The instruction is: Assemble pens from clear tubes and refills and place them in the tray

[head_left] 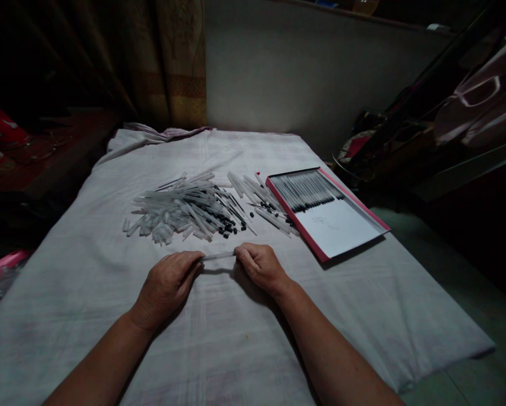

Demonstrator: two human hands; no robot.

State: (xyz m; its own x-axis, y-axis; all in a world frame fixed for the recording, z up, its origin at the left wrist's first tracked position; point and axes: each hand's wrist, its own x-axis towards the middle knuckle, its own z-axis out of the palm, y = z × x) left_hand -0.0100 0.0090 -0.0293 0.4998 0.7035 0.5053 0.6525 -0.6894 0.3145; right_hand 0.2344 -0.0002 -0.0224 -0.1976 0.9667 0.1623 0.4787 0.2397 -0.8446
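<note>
A thin translucent pen tube [219, 256] is stretched level between my two hands, just above the cloth. My left hand [168, 285] pinches its left end, and my right hand [259, 266] closes around its right end. Both tube ends are hidden by my fingers. Beyond my hands lies a loose pile of clear pen tubes [172, 206], dark thin refills and small black caps [226, 232]. A smaller scatter of tubes [273, 221] and caps sits to the right, beside a shallow box.
The pink-edged box lid [354, 228] at right holds a row of black-ended pens [307, 190] along its far side. A pale checked cloth [219, 349] covers the table. A curtain [180, 62] and wall [278, 73] stand behind; a dark wooden surface [66, 141] is at left.
</note>
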